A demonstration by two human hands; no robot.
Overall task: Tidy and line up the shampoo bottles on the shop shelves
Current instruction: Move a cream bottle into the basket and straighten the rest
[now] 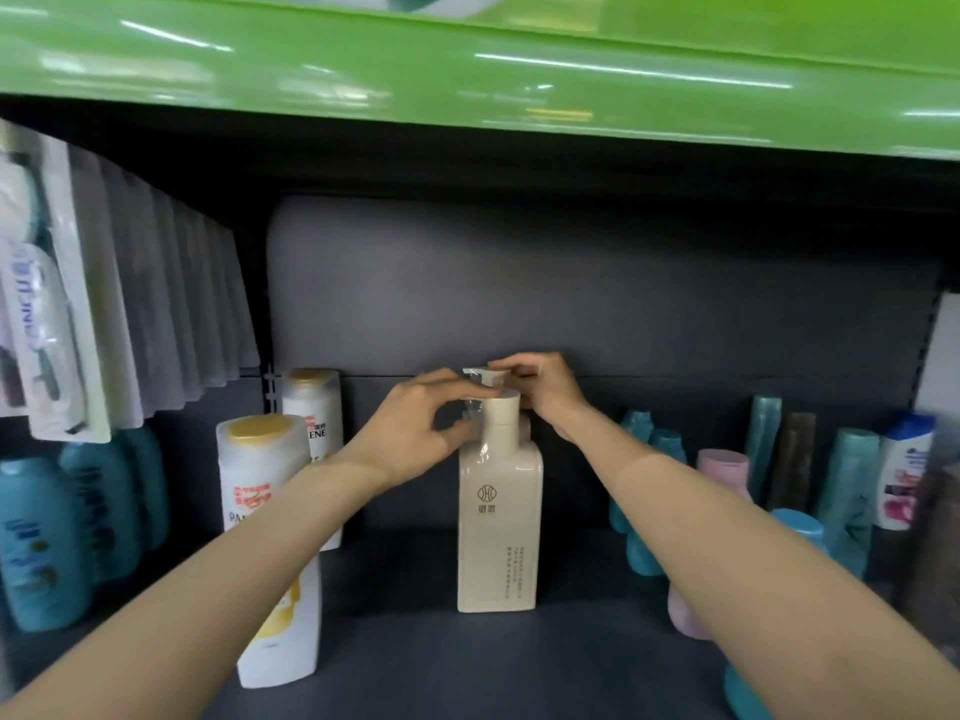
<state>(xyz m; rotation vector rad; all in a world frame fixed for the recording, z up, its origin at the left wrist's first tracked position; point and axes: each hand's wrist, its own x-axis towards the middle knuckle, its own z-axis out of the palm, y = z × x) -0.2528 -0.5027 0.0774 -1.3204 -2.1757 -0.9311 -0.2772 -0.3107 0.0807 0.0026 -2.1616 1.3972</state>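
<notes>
Standing upright mid-shelf on the dark grey shelf board [415, 652], the cream rectangular plastic pump bottle [497, 532] has its pump head pinched by the left hand [415, 428]. The right hand [540, 392] pinches a second pump head behind.

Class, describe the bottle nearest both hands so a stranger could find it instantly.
Start at the dark shelf beneath the green shelf edge. In its middle, between white gold-capped bottles and teal bottles, stands the cream pump bottle. Only it is square-shouldered with a pump.
</notes>
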